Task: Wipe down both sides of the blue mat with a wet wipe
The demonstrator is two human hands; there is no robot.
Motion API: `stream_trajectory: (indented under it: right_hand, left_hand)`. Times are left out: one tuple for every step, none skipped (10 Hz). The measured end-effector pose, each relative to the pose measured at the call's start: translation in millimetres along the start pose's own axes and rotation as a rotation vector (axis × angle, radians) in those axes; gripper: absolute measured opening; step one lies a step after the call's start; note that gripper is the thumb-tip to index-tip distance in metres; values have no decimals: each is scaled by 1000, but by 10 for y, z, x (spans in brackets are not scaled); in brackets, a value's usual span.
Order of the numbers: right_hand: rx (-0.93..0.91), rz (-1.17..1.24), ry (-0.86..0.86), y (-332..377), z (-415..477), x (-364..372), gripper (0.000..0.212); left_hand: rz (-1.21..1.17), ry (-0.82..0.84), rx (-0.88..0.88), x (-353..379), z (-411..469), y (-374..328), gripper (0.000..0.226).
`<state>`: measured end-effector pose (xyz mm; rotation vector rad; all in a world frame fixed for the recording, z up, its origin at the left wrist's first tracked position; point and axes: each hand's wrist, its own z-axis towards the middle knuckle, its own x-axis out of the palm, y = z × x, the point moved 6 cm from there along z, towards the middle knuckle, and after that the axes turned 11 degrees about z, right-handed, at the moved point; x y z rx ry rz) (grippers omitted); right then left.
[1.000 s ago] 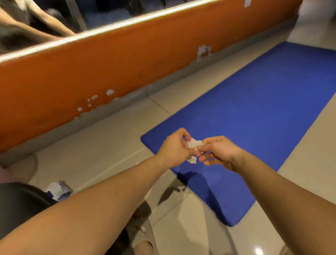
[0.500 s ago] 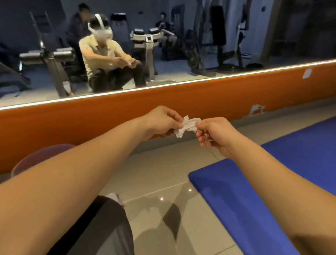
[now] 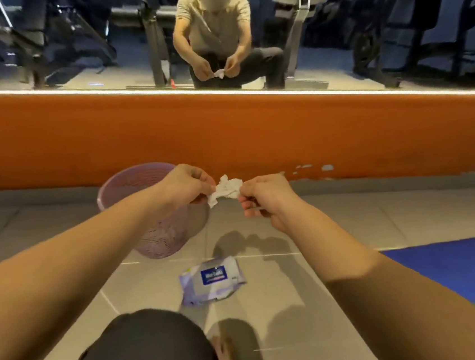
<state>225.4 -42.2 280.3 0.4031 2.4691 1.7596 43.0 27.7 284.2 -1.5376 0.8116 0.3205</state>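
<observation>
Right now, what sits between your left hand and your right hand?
In the head view, only the crumpled white wet wipe, pinched at its ends by the left hand and right hand.

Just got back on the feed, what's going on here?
The left hand and right hand each pinch an end of a crumpled wet wipe, held in the air near a pink basket. The wipes pack lies on the tiles below. The blue mat lies off to the right, neither hand on it.
</observation>
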Motion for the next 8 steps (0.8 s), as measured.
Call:
stream_trajectory:
  right_hand:
    - [41, 23, 58, -120, 392, 518, 11]
    - [61, 41, 108, -184, 744, 1001, 10]
    - [65, 45, 119, -244, 1113, 1416, 5]
    - [77, 24, 104, -284, 1448, 1704, 7]
    - [106, -60, 104, -341, 1718, 1841, 13]
    - [140, -143, 119, -420, 1911, 1868, 12]
    - [188, -235, 136, -486, 1987, 1828, 17]
    - [203, -317, 136, -517, 2016, 1684, 18]
  left_hand:
    - [-1, -96, -97, -347, 262, 501, 13]
    - [-33, -201, -211, -706, 514, 954, 8]
    - [-89, -270, -278, -981, 777, 1308, 7]
    - [-97, -260, -320, -1093, 1076, 1559, 6]
    - [-63, -245, -336, -1112, 1349, 1773, 7]
    - [-35, -227, -348, -1070, 1563, 1983, 4]
    - [146, -159, -356, -971, 1725, 2146, 6]
    - [392, -92, -328, -887, 1784, 2145, 6]
